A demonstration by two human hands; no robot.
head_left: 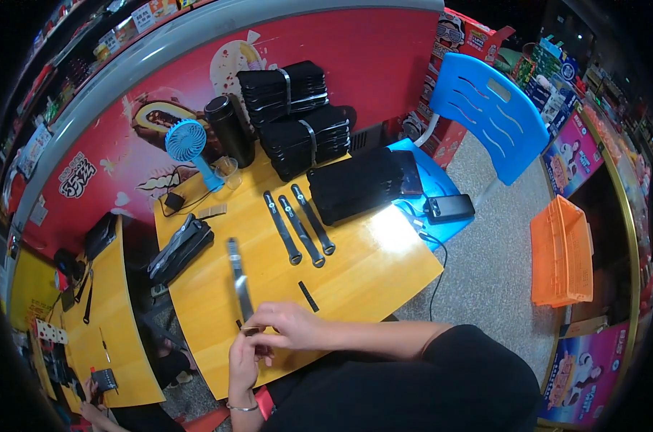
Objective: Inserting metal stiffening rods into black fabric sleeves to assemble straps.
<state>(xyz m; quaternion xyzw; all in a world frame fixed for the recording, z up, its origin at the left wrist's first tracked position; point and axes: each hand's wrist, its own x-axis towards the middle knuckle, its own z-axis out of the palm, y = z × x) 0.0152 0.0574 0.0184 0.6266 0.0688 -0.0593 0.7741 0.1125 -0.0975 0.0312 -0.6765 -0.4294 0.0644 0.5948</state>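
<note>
At the near edge of the yellow table, my left hand (244, 366) and my right hand (292, 324) come together with fingers pinched. Between them they grip the near end of a black strap (238, 277); its far part sticks out away from me, slightly blurred. My fingers hide the gripped end. Three similar black straps (301, 230) with looped ends lie side by side beyond my right hand. A short black strip (308, 296) rests on the tabletop nearer to me.
Banded stacks of black pouches (287, 93) and a loose black pile (355, 186) stand at the back. Left are a folded black bundle (182, 250), blue fan (189, 147), dark bottle (229, 129) and clear cup (229, 173). A blue chair (488, 115) adjoins; a co-worker's hand (91, 392) shows lower left.
</note>
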